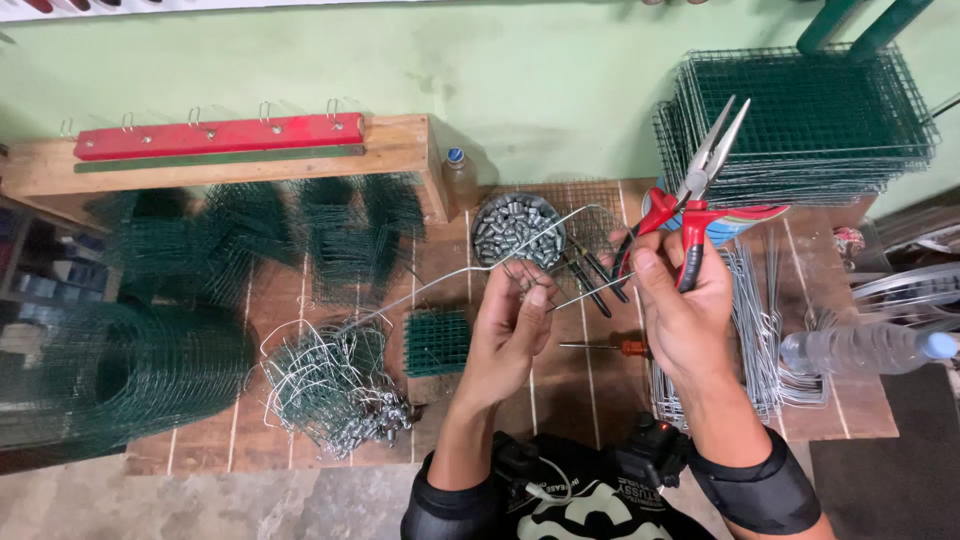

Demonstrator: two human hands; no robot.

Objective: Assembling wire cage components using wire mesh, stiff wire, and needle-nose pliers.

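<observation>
My left hand (512, 330) pinches a long bent silver wire (455, 272) that runs left and down toward a heap of finished wire-and-mesh pieces (325, 385). My right hand (680, 310) grips red-handled long-nose pliers (700, 190), their open jaws pointing up and right, away from the wire. Both hands hover above a wooden slatted bench (560, 390), just in front of a round bowl of small metal sleeves (515, 228).
Small green mesh square (437, 342) lies by my left hand. Black-handled pliers (595, 280) and an orange-handled screwdriver (605, 347) lie on the bench. Stacked green mesh panels (800, 120) at back right, bent wire bundle (765, 330), plastic bottle (865, 348), rolled mesh (120, 370) left, red-topped wooden jig (220, 140).
</observation>
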